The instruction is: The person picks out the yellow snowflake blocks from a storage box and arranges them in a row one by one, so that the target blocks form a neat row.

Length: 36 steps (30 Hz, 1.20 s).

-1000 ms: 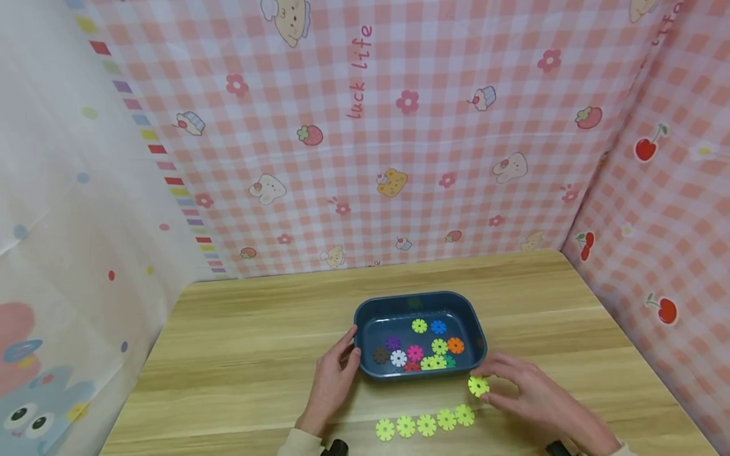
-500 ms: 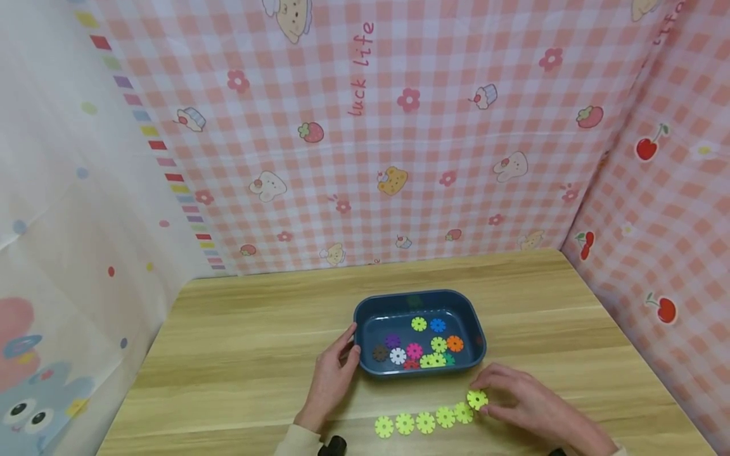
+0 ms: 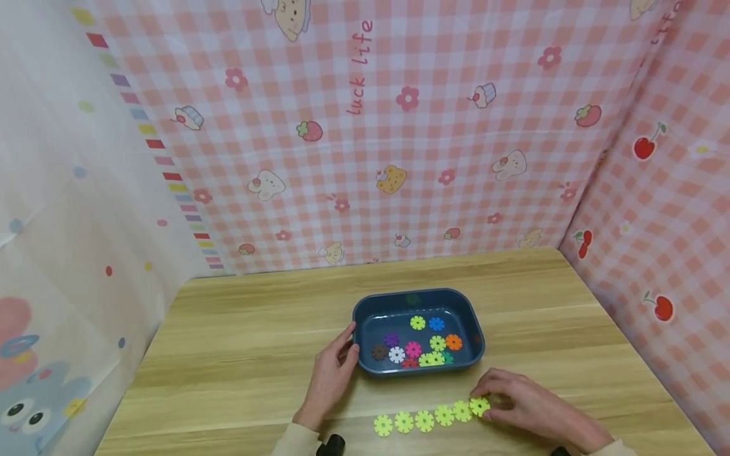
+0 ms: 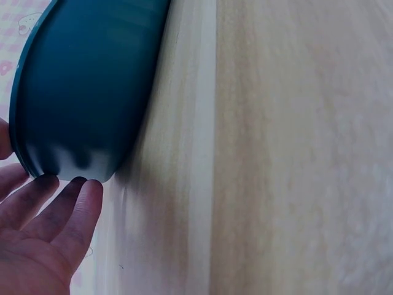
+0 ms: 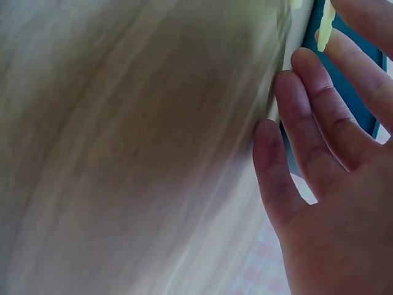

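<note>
My right hand pinches a yellow-green snowflake disc between thumb and index finger. This disc is at the right end of a row of several matching discs, close to or touching its neighbour. In the right wrist view the pinched disc appears edge-on, while the other fingers extend near the table. My left hand rests against the left end of a dark blue tray. The left wrist view has its fingertips touching the tray's outer wall.
Inside the tray lie several discs, among them a blue disc, an orange disc, a white disc and more yellow-green ones. The wooden table meets a pink checked cloth at the back.
My right hand has brought the pinched disc from beside the tray's front right corner toward me, down to the row's right end. The left hand stays at the tray.
</note>
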### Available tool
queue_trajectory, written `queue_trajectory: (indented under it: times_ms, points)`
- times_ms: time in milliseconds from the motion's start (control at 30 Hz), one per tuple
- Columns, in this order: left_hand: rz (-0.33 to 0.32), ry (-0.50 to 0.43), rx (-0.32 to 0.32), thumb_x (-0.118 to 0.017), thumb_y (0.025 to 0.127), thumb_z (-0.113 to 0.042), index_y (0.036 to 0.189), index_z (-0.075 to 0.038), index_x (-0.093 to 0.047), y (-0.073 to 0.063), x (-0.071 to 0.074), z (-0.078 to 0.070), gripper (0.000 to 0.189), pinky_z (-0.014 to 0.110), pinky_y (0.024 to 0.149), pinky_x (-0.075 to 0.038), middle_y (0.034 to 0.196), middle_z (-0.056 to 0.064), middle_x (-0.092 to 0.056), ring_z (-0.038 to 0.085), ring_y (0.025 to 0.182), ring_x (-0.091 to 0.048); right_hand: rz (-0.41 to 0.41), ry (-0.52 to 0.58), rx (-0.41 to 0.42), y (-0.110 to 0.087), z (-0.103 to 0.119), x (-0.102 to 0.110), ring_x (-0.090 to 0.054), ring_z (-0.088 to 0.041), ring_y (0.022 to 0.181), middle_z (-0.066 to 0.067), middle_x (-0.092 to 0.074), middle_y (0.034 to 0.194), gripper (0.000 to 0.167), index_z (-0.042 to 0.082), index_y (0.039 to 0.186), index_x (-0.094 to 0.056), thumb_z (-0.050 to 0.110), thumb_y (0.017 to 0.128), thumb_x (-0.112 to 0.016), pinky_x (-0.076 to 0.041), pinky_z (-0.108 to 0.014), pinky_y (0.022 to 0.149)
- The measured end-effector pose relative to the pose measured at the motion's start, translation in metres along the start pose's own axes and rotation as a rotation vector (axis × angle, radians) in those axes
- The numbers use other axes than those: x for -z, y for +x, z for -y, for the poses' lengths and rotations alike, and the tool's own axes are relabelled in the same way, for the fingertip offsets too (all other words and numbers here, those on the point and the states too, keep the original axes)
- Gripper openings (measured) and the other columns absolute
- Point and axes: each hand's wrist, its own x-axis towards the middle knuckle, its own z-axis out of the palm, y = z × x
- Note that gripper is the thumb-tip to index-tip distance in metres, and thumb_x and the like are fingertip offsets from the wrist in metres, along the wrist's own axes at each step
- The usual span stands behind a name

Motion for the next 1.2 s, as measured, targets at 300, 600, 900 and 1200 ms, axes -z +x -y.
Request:
queue_trajectory:
  times_ms: [300, 600, 900, 1200]
  points:
    - [0.004, 0.007, 0.007, -0.058, 0.106, -0.011, 0.151, -0.004, -0.053, 0.000, 0.001, 0.001, 0.046, 0.037, 0.098, -0.057, 0.148, 0.023, -0.055, 0.036, 0.124, -0.065, 0.013, -0.012, 0.002, 0.001, -0.007, -0.002, -0.056, -0.003, 0.098, 0.013, -0.063, 0.116, 0.028, 0.024, 0.120, -0.075, 0.042, 0.098, -0.070, -0.056, -0.024, 0.085]
    - [0.000, 0.011, 0.019, -0.057, 0.106, -0.010, 0.151, -0.003, -0.053, -0.001, 0.002, 0.001, 0.045, 0.037, 0.098, -0.058, 0.147, 0.024, -0.055, 0.036, 0.123, -0.065, -0.009, -0.061, 0.058, 0.001, -0.013, -0.005, -0.056, -0.002, 0.099, 0.014, -0.061, 0.115, 0.027, 0.023, 0.118, -0.075, 0.039, 0.097, -0.072, -0.056, -0.025, 0.084]
    - [-0.001, 0.012, 0.016, -0.057, 0.106, -0.010, 0.151, -0.003, -0.053, -0.001, 0.001, 0.002, 0.045, 0.038, 0.097, -0.058, 0.147, 0.024, -0.055, 0.037, 0.122, -0.066, 0.004, -0.061, 0.051, 0.001, -0.012, -0.005, -0.054, -0.002, 0.101, 0.014, -0.060, 0.117, 0.026, 0.023, 0.120, -0.075, 0.032, 0.095, -0.076, -0.055, -0.024, 0.086]
    - [-0.002, -0.004, 0.015, -0.057, 0.106, -0.010, 0.151, -0.004, -0.053, 0.000, -0.001, 0.001, 0.045, 0.037, 0.098, -0.057, 0.149, 0.022, -0.054, 0.036, 0.124, -0.065, 0.014, -0.063, 0.057, -0.001, -0.010, -0.001, -0.055, -0.003, 0.102, 0.013, -0.060, 0.118, 0.029, 0.024, 0.122, -0.074, 0.032, 0.094, -0.077, -0.055, -0.025, 0.088]
